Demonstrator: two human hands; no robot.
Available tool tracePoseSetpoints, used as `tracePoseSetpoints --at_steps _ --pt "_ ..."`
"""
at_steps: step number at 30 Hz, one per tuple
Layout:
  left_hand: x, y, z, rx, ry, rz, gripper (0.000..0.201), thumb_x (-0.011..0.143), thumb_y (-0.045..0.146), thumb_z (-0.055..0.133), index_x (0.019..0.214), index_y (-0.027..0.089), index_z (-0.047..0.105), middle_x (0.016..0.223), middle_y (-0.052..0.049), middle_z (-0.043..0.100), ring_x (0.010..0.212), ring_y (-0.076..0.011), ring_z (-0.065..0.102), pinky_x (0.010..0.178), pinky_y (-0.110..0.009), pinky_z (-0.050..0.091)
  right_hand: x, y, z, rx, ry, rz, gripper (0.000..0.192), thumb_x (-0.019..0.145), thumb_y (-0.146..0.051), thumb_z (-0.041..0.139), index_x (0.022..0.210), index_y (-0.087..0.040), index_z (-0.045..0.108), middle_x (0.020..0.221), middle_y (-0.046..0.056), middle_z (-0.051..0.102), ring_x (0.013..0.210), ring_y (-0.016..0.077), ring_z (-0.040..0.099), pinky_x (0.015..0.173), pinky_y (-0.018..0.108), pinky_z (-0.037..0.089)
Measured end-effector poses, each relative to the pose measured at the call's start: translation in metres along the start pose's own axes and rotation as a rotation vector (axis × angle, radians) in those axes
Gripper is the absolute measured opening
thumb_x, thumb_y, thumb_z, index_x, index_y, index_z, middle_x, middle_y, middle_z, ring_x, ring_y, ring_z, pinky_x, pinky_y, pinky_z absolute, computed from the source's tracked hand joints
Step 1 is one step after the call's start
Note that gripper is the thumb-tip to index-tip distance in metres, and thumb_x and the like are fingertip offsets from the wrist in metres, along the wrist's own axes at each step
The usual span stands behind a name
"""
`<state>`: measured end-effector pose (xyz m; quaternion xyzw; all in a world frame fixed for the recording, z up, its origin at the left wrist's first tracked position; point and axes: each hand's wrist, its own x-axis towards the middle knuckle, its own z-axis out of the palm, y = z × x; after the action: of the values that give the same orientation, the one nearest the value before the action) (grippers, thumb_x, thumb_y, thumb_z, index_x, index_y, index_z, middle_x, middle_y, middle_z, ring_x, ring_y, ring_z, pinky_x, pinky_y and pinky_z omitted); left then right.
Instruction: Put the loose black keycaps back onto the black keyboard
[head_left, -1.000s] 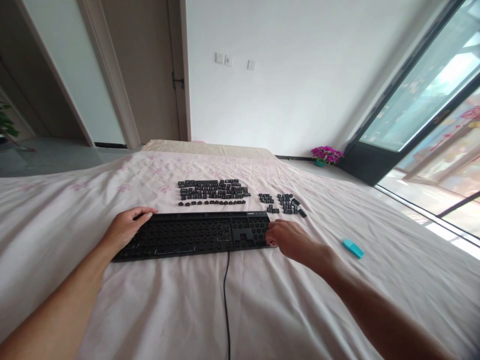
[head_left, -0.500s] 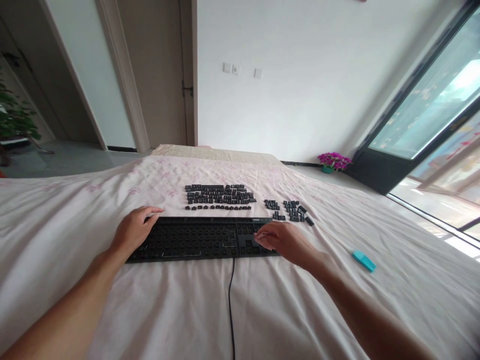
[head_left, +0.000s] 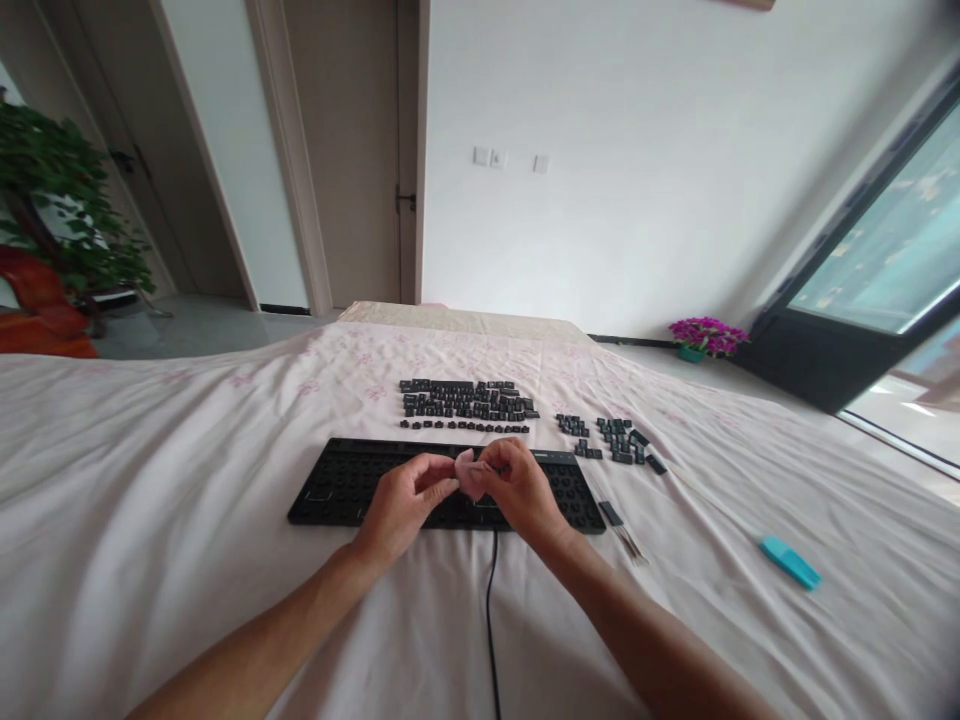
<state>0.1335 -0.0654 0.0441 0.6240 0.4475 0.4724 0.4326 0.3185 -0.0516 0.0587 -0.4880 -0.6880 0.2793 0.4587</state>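
A small pink cloth point(head_left: 471, 476) is pinched between my two hands above the middle of a black keyboard point(head_left: 337, 485). My left hand point(head_left: 405, 497) grips its left side with thumb and fingertips. From the right, my right hand point(head_left: 523, 487) holds the other side between its fingers. The keyboard lies flat with its keycaps off, and both hands hide part of its centre. Behind it, loose black keycaps point(head_left: 465, 400) are laid out in rows, with a smaller group of keycaps point(head_left: 616, 440) to the right.
Right of the keyboard lies a wire keycap puller point(head_left: 622, 530) with a black handle. Farther right is a turquoise plastic tool point(head_left: 791, 562). The keyboard cable point(head_left: 491, 620) runs toward me over the wrinkled pale bedsheet point(head_left: 750, 480).
My left hand has left the keyboard's left end and come to the middle. My right hand has moved left with the cloth, and both now hold it. The view has shifted left.
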Motion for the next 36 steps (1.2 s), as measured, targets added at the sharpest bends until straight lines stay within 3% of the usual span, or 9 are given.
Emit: tracePoseSetpoints --at_steps 3,6,11,16,20,24,29,33,36 --pt "-0.002 0.002 0.000 -0.022 0.039 0.003 0.028 0.081 0.039 0.065 0.099 0.018 0.070 0.102 -0.007 0.075 0.096 -0.0214 0.069 0.088 -0.030 0.051 -0.005 -0.007 0.010 -0.134 0.027 -0.103 0.020 0.080 -0.038 0.066 0.069 -0.022 0.064 0.085 0.004 0.068 0.089 0.0202 0.059 0.084 0.034 0.044" --pt "-0.002 0.002 0.000 -0.051 0.055 -0.004 0.027 0.081 0.038 0.066 0.097 0.017 0.071 0.096 -0.007 0.076 0.090 -0.0211 0.070 0.084 -0.029 0.052 -0.008 -0.007 0.018 -0.125 -0.003 -0.095 0.013 0.081 -0.033 0.065 0.073 -0.023 0.066 0.081 0.002 0.069 0.084 0.0191 0.059 0.080 0.032 0.045" --pt "-0.004 0.003 0.003 -0.083 0.127 -0.012 0.022 0.079 0.037 0.068 0.086 0.016 0.071 0.083 -0.006 0.076 0.079 -0.0203 0.071 0.078 -0.029 0.053 -0.009 0.001 0.029 0.157 -0.038 0.084 0.015 0.079 -0.036 0.066 0.080 -0.021 0.063 0.075 0.001 0.066 0.073 0.0165 0.061 0.069 0.029 0.048" --pt "-0.005 0.003 0.006 -0.259 0.142 -0.004 0.020 0.078 0.033 0.069 0.085 0.015 0.064 0.081 -0.005 0.072 0.076 -0.0174 0.069 0.076 -0.029 0.053 -0.010 -0.001 0.030 0.418 -0.009 0.204 0.038 0.072 -0.036 0.074 0.101 -0.021 0.055 0.090 0.002 0.065 0.076 0.0149 0.061 0.067 0.028 0.050" --pt "-0.006 0.001 0.009 -0.374 0.130 -0.034 0.026 0.077 0.033 0.070 0.093 0.017 0.057 0.086 -0.003 0.068 0.078 -0.0161 0.067 0.072 -0.028 0.054 -0.013 -0.005 0.028 0.561 -0.113 0.229 0.030 0.077 -0.044 0.069 0.084 -0.018 0.056 0.076 0.001 0.063 0.071 0.0138 0.060 0.066 0.027 0.049" --pt "-0.006 0.001 0.009 -0.296 0.090 -0.064 0.033 0.078 0.035 0.068 0.104 0.018 0.056 0.090 -0.004 0.068 0.082 -0.0178 0.068 0.070 -0.027 0.054 -0.013 -0.007 0.028 0.472 -0.063 0.242 0.029 0.074 -0.043 0.072 0.078 -0.019 0.056 0.068 -0.001 0.059 0.061 0.0124 0.056 0.053 0.023 0.046" --pt "-0.007 0.001 0.006 -0.148 0.049 -0.051 0.025 0.082 0.038 0.063 0.094 0.017 0.063 0.090 -0.006 0.070 0.081 -0.0194 0.068 0.065 -0.027 0.052 -0.012 -0.013 0.028 0.426 -0.025 0.162 0.021 0.072 -0.036 0.072 0.079 -0.020 0.060 0.080 0.002 0.064 0.075 0.0161 0.061 0.066 0.027 0.052" --pt "-0.009 0.003 0.007 -0.262 0.062 -0.057 0.020 0.083 0.037 0.062 0.092 0.019 0.059 0.087 -0.003 0.065 0.076 -0.0168 0.066 0.063 -0.027 0.054 -0.014 -0.015 0.028 0.458 -0.055 0.177 0.022 0.077 -0.036 0.068 0.090 -0.020 0.062 0.082 0.002 0.064 0.070 0.0140 0.059 0.058 0.023 0.049" --pt "-0.010 0.006 0.010 -0.352 0.058 -0.111 0.019 0.081 0.034 0.063 0.090 0.018 0.057 0.086 -0.001 0.062 0.074 -0.0149 0.065 0.064 -0.026 0.054 -0.014 -0.011 0.029 0.491 -0.082 0.213 0.020 0.077 -0.036 0.066 0.087 -0.018 0.063 0.075 0.001 0.063 0.061 0.0118 0.054 0.052 0.022 0.045"
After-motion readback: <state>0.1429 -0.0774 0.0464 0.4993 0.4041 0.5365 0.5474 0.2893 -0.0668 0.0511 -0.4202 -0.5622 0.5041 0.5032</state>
